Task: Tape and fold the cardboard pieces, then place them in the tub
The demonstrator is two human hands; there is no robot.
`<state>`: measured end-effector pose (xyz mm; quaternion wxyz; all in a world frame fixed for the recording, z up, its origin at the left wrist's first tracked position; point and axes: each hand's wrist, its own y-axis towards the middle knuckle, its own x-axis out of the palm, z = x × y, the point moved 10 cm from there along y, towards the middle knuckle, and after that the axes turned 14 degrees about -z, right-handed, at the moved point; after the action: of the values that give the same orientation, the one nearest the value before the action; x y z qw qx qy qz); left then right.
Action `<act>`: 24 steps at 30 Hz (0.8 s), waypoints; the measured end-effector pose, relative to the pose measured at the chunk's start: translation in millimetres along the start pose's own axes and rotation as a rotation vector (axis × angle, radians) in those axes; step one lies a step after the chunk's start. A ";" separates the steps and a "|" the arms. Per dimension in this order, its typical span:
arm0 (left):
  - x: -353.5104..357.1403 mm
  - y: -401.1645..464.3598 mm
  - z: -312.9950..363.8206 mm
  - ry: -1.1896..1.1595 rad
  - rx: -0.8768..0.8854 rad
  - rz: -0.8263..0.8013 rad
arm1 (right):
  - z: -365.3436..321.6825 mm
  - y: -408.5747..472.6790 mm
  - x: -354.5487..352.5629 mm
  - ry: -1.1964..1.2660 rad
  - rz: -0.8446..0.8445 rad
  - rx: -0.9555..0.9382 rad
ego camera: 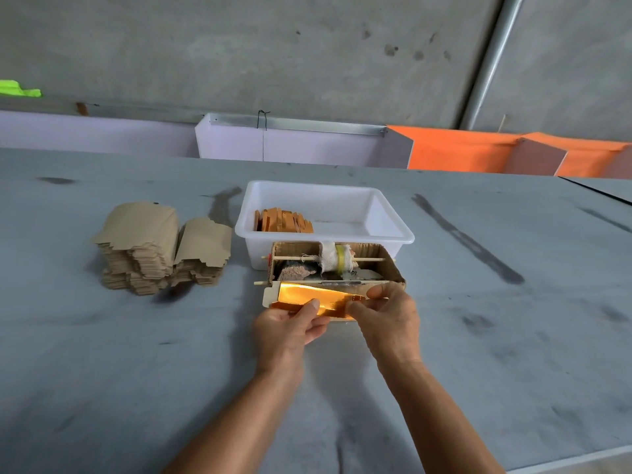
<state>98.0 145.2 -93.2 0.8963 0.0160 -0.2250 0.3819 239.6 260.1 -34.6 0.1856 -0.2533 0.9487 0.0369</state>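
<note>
I hold a cardboard piece (319, 297) with a shiny gold inner face just above the grey table, partly folded along its length. My left hand (290, 325) grips its near left edge with the thumb on top. My right hand (386, 311) pinches its right end. Behind it stands a white tub (393, 230) holding several folded orange pieces (284, 220) at its left side. A cardboard tape dispenser box (390, 265) with a yellow tape roll (340, 256) on a wooden stick sits against the tub's front.
Two stacks of flat brown cardboard blanks (160, 248) lie to the left of the tub. White and orange partitions (455, 150) line the table's far edge. The grey table surface (513, 319) stretches wide on both sides.
</note>
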 end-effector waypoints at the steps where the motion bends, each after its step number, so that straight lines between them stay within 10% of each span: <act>1: -0.1 -0.7 0.0 -0.010 -0.007 0.000 | 1.8 0.4 0.2 0.012 0.001 0.006; 24: 5.5 -25.5 16.4 -0.092 0.026 -0.025 | 0.0 -32.0 9.2 0.286 -0.292 -0.060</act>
<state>112.6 127.5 -72.6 0.8895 0.0479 -0.2605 0.3724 248.0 228.1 -37.3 0.0448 -0.3962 0.9171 0.0017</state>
